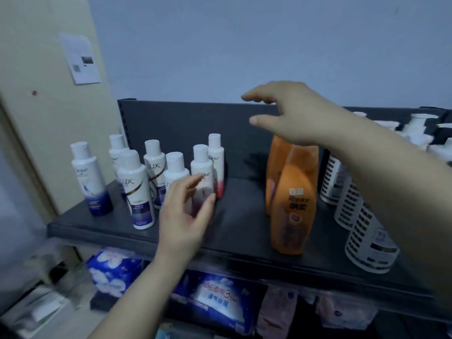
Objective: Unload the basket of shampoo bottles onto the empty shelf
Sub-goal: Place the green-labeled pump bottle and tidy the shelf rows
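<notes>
Bare left grip (186, 214) and right grip (296, 116) — slim fingers (259, 96), short rounded nails (253, 121).

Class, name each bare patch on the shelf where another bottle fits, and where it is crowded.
Bare: the shelf gap between the white bottles and the orange bottles. Crowded: the left end among the white bottles, and the right, where patterned bottles stand close.

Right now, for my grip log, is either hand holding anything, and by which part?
Nothing: the left hand and the right hand are both open.
</notes>
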